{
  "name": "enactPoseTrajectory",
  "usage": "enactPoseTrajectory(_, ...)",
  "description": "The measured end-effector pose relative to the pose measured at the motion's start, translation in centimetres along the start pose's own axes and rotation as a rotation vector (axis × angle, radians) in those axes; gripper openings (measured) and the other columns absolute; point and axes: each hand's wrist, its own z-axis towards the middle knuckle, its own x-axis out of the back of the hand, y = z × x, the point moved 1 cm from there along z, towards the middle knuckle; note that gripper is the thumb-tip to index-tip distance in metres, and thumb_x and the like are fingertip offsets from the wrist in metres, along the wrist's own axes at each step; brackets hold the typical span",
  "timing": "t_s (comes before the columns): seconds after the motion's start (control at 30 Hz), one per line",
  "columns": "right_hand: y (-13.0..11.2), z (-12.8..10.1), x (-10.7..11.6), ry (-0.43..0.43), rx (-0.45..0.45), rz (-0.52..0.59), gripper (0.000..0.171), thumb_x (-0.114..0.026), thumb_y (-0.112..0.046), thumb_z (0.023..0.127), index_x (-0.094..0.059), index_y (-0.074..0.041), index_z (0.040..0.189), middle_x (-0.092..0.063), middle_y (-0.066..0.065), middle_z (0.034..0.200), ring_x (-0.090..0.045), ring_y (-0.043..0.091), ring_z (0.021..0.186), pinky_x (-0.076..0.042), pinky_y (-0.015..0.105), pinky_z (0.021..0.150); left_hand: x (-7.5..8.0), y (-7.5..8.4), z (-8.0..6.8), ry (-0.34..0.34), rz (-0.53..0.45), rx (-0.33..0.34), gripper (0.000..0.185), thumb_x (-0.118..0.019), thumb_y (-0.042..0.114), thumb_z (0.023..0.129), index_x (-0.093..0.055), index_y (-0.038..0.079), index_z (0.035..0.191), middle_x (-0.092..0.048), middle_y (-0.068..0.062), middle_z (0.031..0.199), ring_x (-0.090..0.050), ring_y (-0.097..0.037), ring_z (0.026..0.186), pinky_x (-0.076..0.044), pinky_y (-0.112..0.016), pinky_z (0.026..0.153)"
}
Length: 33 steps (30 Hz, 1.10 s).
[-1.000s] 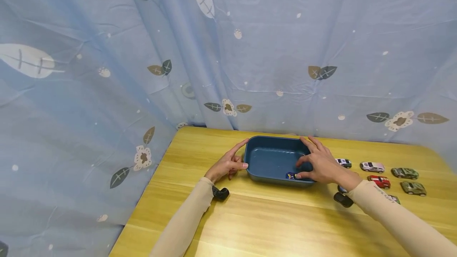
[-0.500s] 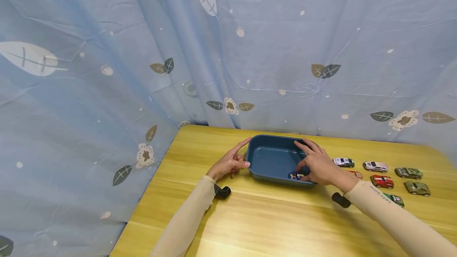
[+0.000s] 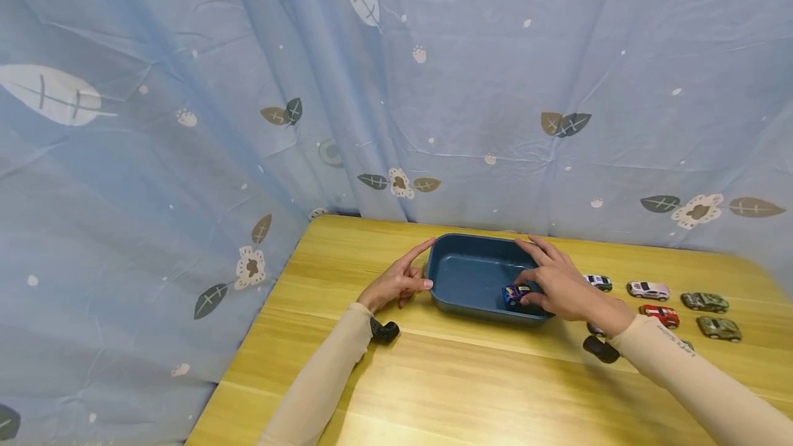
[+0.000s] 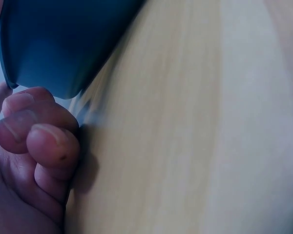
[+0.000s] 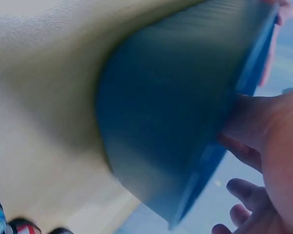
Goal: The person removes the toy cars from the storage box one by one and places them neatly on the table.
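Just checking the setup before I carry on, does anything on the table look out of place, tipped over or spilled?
Nothing stands out. The blue tray sits flat on the table, the right hand holds a small blue toy car inside it, and the other toy cars stand upright in rows beside it. Nothing looks spilled or damaged.

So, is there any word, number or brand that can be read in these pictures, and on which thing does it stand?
No text can be read.
Right sleeve: a short dark print near the wrist, too small and blurred to read.
Small blue toy car in the blue tray, under the right hand: coloured markings, not readable.
Toy cars on the table: no legible marks.
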Motion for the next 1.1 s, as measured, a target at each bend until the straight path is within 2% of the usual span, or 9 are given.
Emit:
enactPoseTrajectory(0.2,0.2,-1.1,2.2,0.089,0.020,0.011,0.024,-0.089,-0.022,0.085,-0.082,-0.017,0.108,-0.038,0.027,0.163,-0.028,0.053,0.151,-0.036,0.080,0.103,-0.2,-0.5,-0.1,-0.008,0.025,0.011,0.087,-0.071,0.015,0.100,-0.025,0.046,0.168,-0.034,-0.002,0.060,-0.030,-0.016,0.047,-0.035,-0.032,0.043)
enactPoseTrajectory(0.37,1.4,-2.4,4.4,0.169,0.004,-0.007,0.024,-0.090,-0.016,0.083,-0.082,-0.014,0.105,-0.036,0.027,0.164,-0.027,0.052,0.151,-0.034,0.079,0.099,-0.3,-0.5,-0.2,-0.023,0.013,0.002,0.089,-0.070,0.014,0.101,-0.022,0.041,0.170,-0.034,-0.003,0.060,-0.030,-0.016,0.047,-0.034,-0.034,0.042)
enactPoseTrajectory(0.5,3.3,-4.4,6.0,0.219,-0.041,-0.054,0.028,-0.091,-0.012,0.079,-0.081,-0.012,0.105,-0.031,0.024,0.169,-0.025,0.051,0.152,-0.034,0.078,0.091,-0.5,-0.5,-0.2,-0.020,-0.001,0.008,0.089,-0.069,0.012,0.101,-0.021,0.040,0.170,-0.033,-0.003,0.060,-0.029,-0.018,0.046,-0.033,-0.035,0.042)
enactPoseTrajectory(0.6,5.1,-6.7,6.9,0.249,-0.070,-0.110,0.027,-0.090,-0.019,0.079,-0.081,-0.011,0.103,-0.029,0.021,0.172,-0.025,0.050,0.154,-0.034,0.080,0.088,-0.5,-0.5,-0.2,-0.021,0.007,0.016,0.089,-0.070,0.012,0.101,-0.021,0.039,0.170,-0.033,-0.003,0.061,-0.029,-0.018,0.047,-0.033,-0.035,0.043)
enactPoseTrajectory(0.67,6.2,-8.4,7.4,0.273,-0.076,-0.140,0.032,-0.077,-0.039,0.093,-0.080,-0.008,0.101,-0.029,0.022,0.172,-0.024,0.051,0.155,-0.033,0.084,0.090,-0.5,-0.5,-0.2,-0.020,0.015,0.019,0.089,-0.070,0.012,0.101,-0.021,0.039,0.170,-0.034,-0.004,0.061,-0.030,-0.019,0.047,-0.034,-0.034,0.043)
enactPoseTrajectory(0.73,7.1,-10.1,7.7,0.291,-0.084,-0.189,0.061,-0.053,-0.060,0.101,-0.080,-0.006,0.097,-0.028,0.023,0.172,-0.025,0.052,0.155,-0.033,0.085,0.093,-0.5,-0.4,-0.1,-0.014,0.023,0.018,0.089,-0.071,0.013,0.100,-0.024,0.043,0.169,-0.034,-0.004,0.062,-0.030,-0.020,0.048,-0.034,-0.033,0.044)
enactPoseTrajectory(0.83,8.3,-12.4,8.0,0.303,-0.092,-0.256,0.095,-0.017,-0.074,0.098,-0.077,-0.001,0.093,-0.023,0.026,0.173,-0.024,0.055,0.154,-0.026,0.082,0.110,-0.2,-0.3,0.0,0.001,0.033,0.012,0.088,-0.072,0.014,0.099,-0.026,0.045,0.167,-0.035,-0.005,0.061,-0.032,-0.025,0.047,-0.034,-0.033,0.043)
enactPoseTrajectory(0.97,9.6,-15.2,8.4,0.277,-0.150,-0.320,0.100,-0.010,-0.072,0.096,-0.074,0.005,0.089,-0.019,0.031,0.171,-0.017,0.057,0.156,-0.011,0.073,0.126,0.1,-0.1,0.2,0.007,0.040,-0.003,0.089,-0.072,0.014,0.099,-0.025,0.042,0.169,-0.036,-0.004,0.060,-0.032,-0.025,0.047,-0.034,-0.033,0.042)
enactPoseTrajectory(1.1,10.9,-18.0,8.1,0.235,-0.253,-0.347,0.107,-0.002,-0.073,0.089,-0.071,0.008,0.087,-0.013,0.033,0.171,-0.005,0.053,0.161,-0.004,0.070,0.128,0.2,-0.1,0.3,0.004,0.029,-0.009,0.089,-0.071,0.013,0.100,-0.022,0.039,0.170,-0.035,-0.001,0.059,-0.031,-0.020,0.047,-0.034,-0.032,0.042)
